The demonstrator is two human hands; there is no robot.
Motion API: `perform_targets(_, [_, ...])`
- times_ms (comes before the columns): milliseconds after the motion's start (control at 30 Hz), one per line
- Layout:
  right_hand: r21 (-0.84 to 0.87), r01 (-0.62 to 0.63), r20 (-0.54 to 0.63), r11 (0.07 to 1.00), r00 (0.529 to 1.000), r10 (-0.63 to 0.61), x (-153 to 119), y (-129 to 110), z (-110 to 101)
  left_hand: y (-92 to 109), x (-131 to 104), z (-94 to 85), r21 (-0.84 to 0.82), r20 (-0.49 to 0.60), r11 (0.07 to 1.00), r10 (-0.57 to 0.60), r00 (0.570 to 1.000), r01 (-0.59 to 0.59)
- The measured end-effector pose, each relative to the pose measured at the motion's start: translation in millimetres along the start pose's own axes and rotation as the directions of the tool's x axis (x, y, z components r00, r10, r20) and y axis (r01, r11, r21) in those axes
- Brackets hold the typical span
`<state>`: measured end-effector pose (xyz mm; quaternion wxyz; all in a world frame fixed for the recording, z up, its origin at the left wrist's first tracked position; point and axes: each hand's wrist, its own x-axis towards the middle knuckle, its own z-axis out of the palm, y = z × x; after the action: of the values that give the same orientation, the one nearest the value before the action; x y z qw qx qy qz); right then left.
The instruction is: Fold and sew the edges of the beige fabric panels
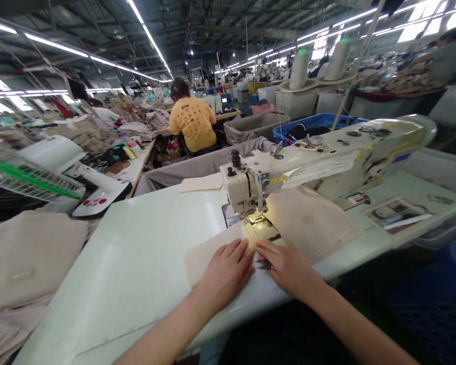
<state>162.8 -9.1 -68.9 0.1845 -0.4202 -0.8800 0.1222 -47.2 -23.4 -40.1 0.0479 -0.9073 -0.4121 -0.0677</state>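
A beige fabric piece (pixel 203 256) lies on the pale green sewing table, its right part reaching under the needle area of the sewing machine (pixel 247 190). My left hand (pixel 230 266) rests on this fabric with its fingers stretched out. Close beside it, my right hand (pixel 287 266) has its fingertips at the fabric's edge, just in front of the lit presser foot (pixel 255 218). Thread snips (pixel 263 263) with a pointed metal tip stick out from under my right palm. A larger beige panel (pixel 315 223) spreads out to the right of the needle.
Another beige piece (pixel 202 183) lies at the table's back edge. A tray of small tools (pixel 399 215) is set into the right side. Stacked fabric (pixel 30 253) and a white fan (pixel 53 154) stand at left. A person in a yellow shirt (pixel 193 124) sits ahead beyond a grey cloth bin (pixel 197 165).
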Motion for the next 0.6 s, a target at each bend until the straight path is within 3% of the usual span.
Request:
perform_targets(133, [0.014,-0.025,0.037,1.0,0.999,0.025,5.7,0.8,-3.6,-7.3,3.9,1.5,-0.024,-0.025,1.0,0.004,1.0,-0.004])
perform_targets(600, [0.065,-0.074,0.023,0.995,0.997,0.073,51.3,7.8,-14.6,-64.3,36.9,7.1,-0.025,-0.051,1.0,0.0,0.999,-0.001])
